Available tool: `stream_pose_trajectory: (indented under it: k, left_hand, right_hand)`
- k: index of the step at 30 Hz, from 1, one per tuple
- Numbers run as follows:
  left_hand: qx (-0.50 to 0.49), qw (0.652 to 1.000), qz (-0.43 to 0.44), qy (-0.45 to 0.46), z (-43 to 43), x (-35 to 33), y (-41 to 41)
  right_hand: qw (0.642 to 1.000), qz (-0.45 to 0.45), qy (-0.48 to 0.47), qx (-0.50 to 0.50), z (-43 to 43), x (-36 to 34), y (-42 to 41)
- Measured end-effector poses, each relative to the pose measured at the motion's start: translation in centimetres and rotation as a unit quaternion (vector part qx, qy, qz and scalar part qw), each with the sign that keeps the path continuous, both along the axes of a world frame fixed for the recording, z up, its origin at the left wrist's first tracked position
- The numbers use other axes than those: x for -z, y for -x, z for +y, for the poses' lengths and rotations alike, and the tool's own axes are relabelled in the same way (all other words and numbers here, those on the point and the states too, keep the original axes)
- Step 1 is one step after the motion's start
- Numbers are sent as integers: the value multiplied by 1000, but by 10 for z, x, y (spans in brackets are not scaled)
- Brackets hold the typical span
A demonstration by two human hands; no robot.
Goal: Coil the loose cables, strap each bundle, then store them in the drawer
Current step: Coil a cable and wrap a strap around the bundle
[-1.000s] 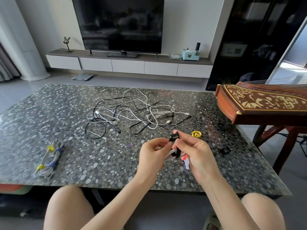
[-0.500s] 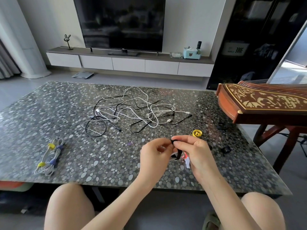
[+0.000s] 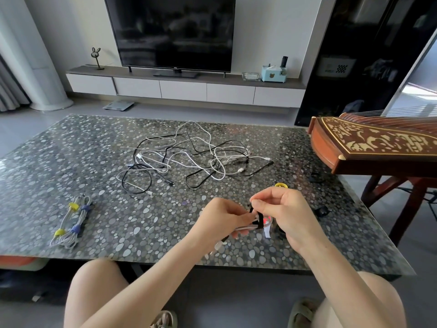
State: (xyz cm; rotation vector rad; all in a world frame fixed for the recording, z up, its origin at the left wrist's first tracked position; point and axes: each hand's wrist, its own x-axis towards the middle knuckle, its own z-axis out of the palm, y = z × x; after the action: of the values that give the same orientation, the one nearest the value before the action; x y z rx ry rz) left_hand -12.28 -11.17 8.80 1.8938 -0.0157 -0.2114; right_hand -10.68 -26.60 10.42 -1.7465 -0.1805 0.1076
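Observation:
Over the near right part of the pebble-patterned table (image 3: 71, 162), my left hand (image 3: 220, 218) grips a coiled white cable bundle (image 3: 246, 227). A black strap (image 3: 259, 221) loops around that bundle, and my right hand (image 3: 281, 209) pinches the strap's end just above it. A tangle of loose black and white cables (image 3: 189, 159) lies in the table's middle. At the near left lie strapped bundles (image 3: 71, 221) with yellow and blue ties. No drawer for storage is identifiable beyond the TV cabinet fronts.
A yellow strap roll (image 3: 281, 185) sits just beyond my right hand, and black straps (image 3: 320, 211) lie to the right near the table edge. A wooden zither (image 3: 378, 147) on a stand overhangs the right side. A TV cabinet (image 3: 184, 88) stands along the far wall.
The black strap has come down from above the bundle and now wraps around it. Both hands have dropped slightly and stay together.

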Motion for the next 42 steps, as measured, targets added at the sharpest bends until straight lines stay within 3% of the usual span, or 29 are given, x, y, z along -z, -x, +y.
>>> stream_pose_trajectory:
  k: [4, 6, 10, 12, 16, 19, 21, 25, 31, 35, 40, 42]
  left_hand:
    - [-2, 990, -49, -130, -6, 4, -3]
    - [-21, 986, -61, -151, -10, 5, -4]
    - [-66, 982, -93, -147, -10, 5, -8]
    - [-65, 979, -121, -152, -10, 6, -8]
    - [-33, 984, -122, -125, -11, 7, -9]
    - [-20, 991, -107, -82, -12, 9, -10]
    - [-17, 993, -102, -63, -13, 10, -9]
    - [-37, 986, -137, -82, -13, 13, -9]
    - [-58, 973, -195, -107, -18, 14, -9]
    - [-30, 982, -168, -78, -14, 12, -12]
    - [64, 973, -191, -117, -11, 11, -9]
    - [82, 979, -169, -81, -10, 10, -7]
  right_hand:
    - [988, -87, 131, 3, -4, -8, -2]
    - [969, -158, 191, 14, -3, -11, -1]
    - [949, -251, 182, 54, -11, -8, 11]
    - [965, -216, 133, 63, -18, 1, 17]
    - [999, -24, -24, 26, -22, 16, 22]
    - [979, 86, -185, 9, -23, 16, 17]
    - [961, 157, -226, 16, -22, 14, 11]
    - [954, 236, -187, 13, -21, 12, 3]
    - [944, 290, -140, -78, -21, 4, -1]
    - [932, 294, -195, -87, -23, 2, -2]
    - [944, 266, -162, -108, -25, 4, 1]
    - [951, 250, -140, -113, -25, 2, 2]
